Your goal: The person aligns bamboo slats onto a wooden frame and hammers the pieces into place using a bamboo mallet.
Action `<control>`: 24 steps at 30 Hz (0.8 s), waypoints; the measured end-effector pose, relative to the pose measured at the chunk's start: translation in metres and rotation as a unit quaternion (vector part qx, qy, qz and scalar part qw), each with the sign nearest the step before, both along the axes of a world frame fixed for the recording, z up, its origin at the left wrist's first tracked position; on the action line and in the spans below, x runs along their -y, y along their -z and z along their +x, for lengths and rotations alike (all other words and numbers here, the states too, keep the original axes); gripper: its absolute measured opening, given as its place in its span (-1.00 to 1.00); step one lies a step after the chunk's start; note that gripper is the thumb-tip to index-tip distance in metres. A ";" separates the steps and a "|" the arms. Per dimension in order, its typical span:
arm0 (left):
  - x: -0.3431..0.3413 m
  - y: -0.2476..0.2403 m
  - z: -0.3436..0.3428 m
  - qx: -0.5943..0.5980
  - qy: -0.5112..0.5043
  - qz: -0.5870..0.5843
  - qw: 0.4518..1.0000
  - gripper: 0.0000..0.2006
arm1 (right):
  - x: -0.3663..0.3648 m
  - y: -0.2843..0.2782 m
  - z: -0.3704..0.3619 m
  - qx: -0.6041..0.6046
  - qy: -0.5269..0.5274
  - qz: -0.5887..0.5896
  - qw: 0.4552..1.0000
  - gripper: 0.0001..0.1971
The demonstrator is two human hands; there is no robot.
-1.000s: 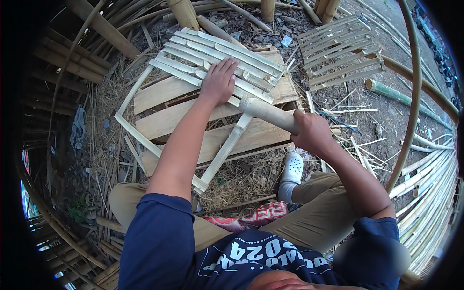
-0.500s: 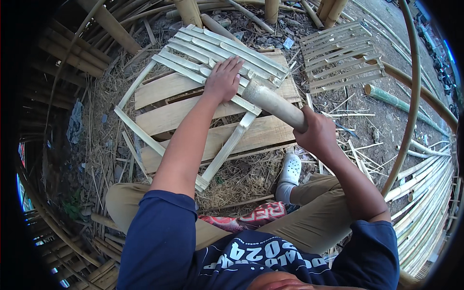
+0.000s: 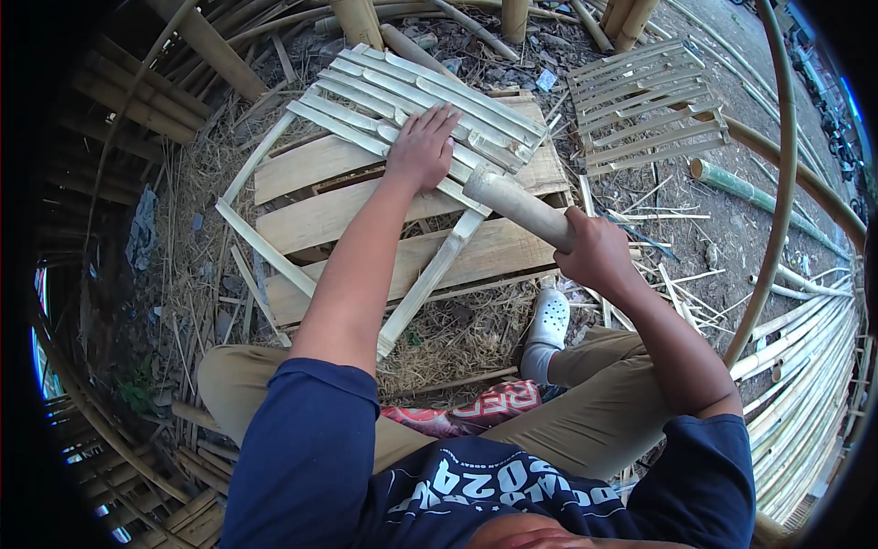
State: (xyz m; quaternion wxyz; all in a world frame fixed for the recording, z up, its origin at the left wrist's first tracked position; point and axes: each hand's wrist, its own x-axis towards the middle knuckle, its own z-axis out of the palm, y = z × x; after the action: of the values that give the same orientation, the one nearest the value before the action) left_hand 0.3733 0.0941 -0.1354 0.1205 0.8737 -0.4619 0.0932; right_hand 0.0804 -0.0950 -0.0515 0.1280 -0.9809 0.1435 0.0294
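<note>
My left hand point(image 3: 421, 156) lies flat with its fingers stretched over a row of split bamboo slats point(image 3: 439, 96), pressing on those nearest me. These slats lie side by side across a frame of bamboo strips point(image 3: 425, 279), which rests on wooden boards point(image 3: 320, 218). In my right hand point(image 3: 596, 249) is a thick, pale, round wooden club point(image 3: 521, 209), gripped at its near end. The club's far end is over the corner of the frame, just right of my left hand; whether it touches the slats I cannot tell.
A similar slatted bamboo panel point(image 3: 640, 105) lies on the ground at the back right. Beside it is a green bamboo pole point(image 3: 759, 195). Long bamboo poles point(image 3: 805, 384) are piled at the right. Near my white clog point(image 3: 551, 318) are loose splinters. Bamboo posts point(image 3: 357, 23) stand behind.
The club's far end has shifted slightly toward me and to the right, and my right hand has moved a little with it. My left hand stays on the slats.
</note>
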 end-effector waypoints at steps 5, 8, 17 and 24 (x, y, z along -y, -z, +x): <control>0.002 0.003 -0.001 0.000 0.004 -0.003 1.000 -0.42 | 0.003 0.000 0.000 -0.006 0.003 0.002 1.000 -0.61; -0.001 0.002 0.002 -0.001 -0.002 0.008 1.000 -0.42 | -0.005 -0.011 -0.001 0.215 0.027 0.100 0.971 -0.60; -0.002 0.002 0.002 -0.014 0.002 0.004 1.000 -0.44 | -0.023 0.002 -0.005 0.097 0.051 0.035 0.993 -0.64; 0.001 0.000 0.001 0.010 0.008 -0.007 1.000 -0.45 | -0.016 0.003 -0.011 0.029 0.008 0.010 1.000 -0.67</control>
State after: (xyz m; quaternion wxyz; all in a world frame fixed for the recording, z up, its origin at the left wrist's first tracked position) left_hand 0.3745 0.0931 -0.1359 0.1231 0.8682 -0.4691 0.1045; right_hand 0.0689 -0.0792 -0.0540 0.1421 -0.9788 0.1476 0.0016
